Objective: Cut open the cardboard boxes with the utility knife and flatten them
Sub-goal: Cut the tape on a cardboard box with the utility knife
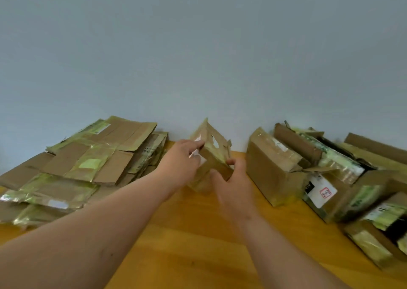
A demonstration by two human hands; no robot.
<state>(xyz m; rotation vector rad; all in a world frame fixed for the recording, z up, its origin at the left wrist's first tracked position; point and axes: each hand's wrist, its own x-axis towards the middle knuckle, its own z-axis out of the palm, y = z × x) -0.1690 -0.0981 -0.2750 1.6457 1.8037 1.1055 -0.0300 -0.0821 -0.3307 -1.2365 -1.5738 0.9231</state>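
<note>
A small taped cardboard box (212,150) stands tilted on one corner near the wall, at the middle of the wooden table (198,233). My left hand (182,160) grips its left side, fingers over a white label. From the front right, my right hand (231,185) holds its lower edge, thumb up against the cardboard. A pile of flattened boxes (88,159) with yellowish tape lies to the left. Several whole boxes (275,163) stand to the right. No utility knife is visible.
A plain grey wall (198,57) rises right behind the table. A box with a white label and red stamp (321,192) sits among the right-hand boxes. Bare wood lies between my forearms in the foreground.
</note>
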